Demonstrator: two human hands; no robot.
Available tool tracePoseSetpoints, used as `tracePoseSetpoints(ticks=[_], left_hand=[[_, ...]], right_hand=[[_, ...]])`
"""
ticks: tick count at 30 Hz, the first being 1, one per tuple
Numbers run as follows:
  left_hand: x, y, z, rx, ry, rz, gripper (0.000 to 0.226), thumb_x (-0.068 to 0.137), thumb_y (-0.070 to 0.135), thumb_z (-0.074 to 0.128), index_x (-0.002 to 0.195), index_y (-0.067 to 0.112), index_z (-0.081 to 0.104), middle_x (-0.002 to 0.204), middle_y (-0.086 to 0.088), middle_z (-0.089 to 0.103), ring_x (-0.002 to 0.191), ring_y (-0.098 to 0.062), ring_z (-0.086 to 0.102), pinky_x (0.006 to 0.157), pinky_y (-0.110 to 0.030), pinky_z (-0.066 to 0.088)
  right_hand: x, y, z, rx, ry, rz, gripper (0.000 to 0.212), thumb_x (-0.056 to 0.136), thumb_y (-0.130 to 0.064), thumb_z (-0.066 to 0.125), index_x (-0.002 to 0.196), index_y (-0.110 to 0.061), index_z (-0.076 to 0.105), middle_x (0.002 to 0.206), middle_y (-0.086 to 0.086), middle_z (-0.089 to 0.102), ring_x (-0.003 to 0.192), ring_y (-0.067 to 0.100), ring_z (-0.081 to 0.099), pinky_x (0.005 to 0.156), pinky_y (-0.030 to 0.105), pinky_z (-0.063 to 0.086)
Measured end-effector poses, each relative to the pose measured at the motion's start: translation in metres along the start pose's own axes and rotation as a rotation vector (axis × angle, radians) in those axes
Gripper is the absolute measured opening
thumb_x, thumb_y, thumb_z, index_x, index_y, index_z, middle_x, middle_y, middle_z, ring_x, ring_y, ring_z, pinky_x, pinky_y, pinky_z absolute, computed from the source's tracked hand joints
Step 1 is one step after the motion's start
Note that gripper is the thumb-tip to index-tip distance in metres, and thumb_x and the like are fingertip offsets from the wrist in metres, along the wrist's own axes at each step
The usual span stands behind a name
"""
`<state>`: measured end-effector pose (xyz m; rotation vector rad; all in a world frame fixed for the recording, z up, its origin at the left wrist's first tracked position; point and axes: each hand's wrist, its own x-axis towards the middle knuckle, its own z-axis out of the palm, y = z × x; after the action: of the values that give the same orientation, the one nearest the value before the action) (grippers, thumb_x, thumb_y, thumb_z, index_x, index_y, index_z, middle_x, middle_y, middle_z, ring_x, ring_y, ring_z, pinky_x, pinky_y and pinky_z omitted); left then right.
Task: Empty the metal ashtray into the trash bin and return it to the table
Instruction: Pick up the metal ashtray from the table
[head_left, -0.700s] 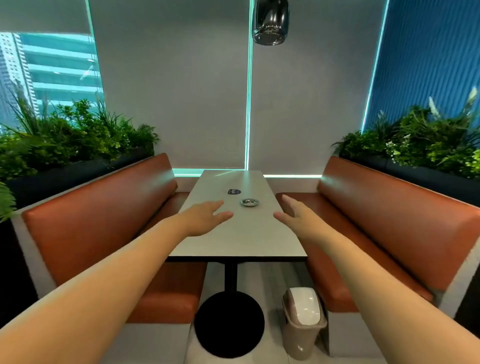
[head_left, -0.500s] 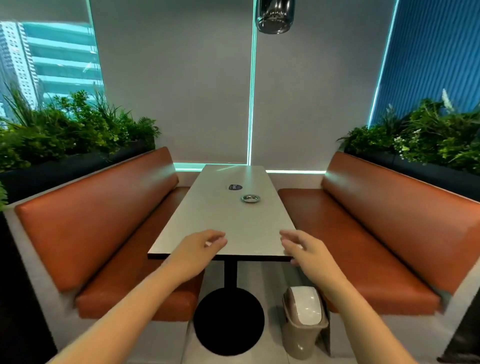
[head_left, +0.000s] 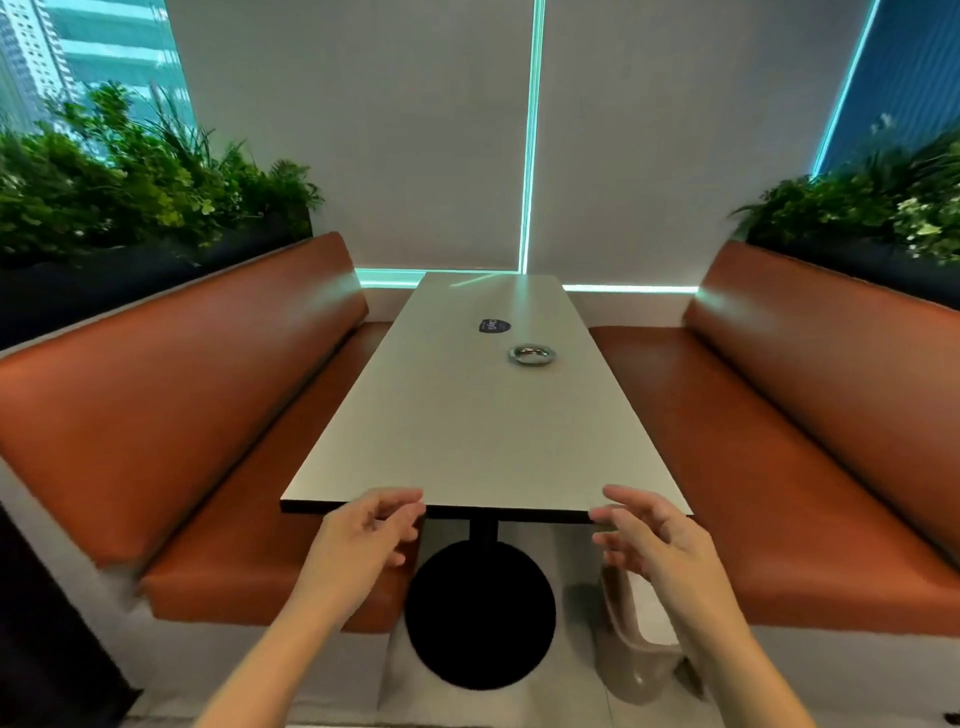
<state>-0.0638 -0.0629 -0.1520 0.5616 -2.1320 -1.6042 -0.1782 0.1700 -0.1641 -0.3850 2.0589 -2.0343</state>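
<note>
Our left hand (head_left: 363, 540) hangs loosely open and empty just before the near edge of the table (head_left: 467, 441); farther along the table the metal ashtray (head_left: 531, 355) sits untouched, right of centre, just beside a dark sticker (head_left: 494, 326); our right hand (head_left: 649, 540) is likewise open, holding nothing; below it the beige trash bin (head_left: 631, 649) stands on the floor beside the table's pedestal. We judge nothing done yet; grasping, emptying and returning all remain.
</note>
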Motion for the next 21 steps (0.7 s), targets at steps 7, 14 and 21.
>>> tracePoseSetpoints(ticks=[7,14,21], left_hand=[[0.137,-0.018,0.003,-0.072,-0.038,-0.071,0.016,0.086,0.017,0.055,0.086,0.029,0.065,0.088,0.007,0.071,0.074,-0.007,0.066,0.053,-0.014,0.052],[0.253,-0.035,0.029,-0.082,-0.101,-0.073,0.019,0.086,0.017,0.054,0.082,0.033,0.065,0.087,0.010,0.071,0.068,-0.001,0.066,0.053,-0.013,0.052],[0.344,-0.039,0.067,-0.095,-0.172,-0.059,0.017,0.086,0.015,0.055,0.084,0.029,0.064,0.088,0.007,0.068,0.066,-0.001,0.062,0.053,-0.012,0.051]], right_hand=[[0.122,0.007,0.030,-0.032,0.092,0.023,0.018,0.090,-0.017,0.051,0.093,-0.027,0.066,0.080,-0.008,0.076,0.074,0.014,0.070,0.057,0.017,0.053],[0.216,0.018,0.042,-0.138,0.162,0.012,0.023,0.090,-0.013,0.050,0.091,-0.030,0.065,0.075,-0.013,0.075,0.067,0.005,0.069,0.056,0.013,0.055],[0.316,0.023,0.059,-0.175,0.172,0.022,0.024,0.091,-0.011,0.048,0.093,-0.030,0.063,0.079,-0.010,0.071,0.066,0.008,0.067,0.059,0.015,0.054]])
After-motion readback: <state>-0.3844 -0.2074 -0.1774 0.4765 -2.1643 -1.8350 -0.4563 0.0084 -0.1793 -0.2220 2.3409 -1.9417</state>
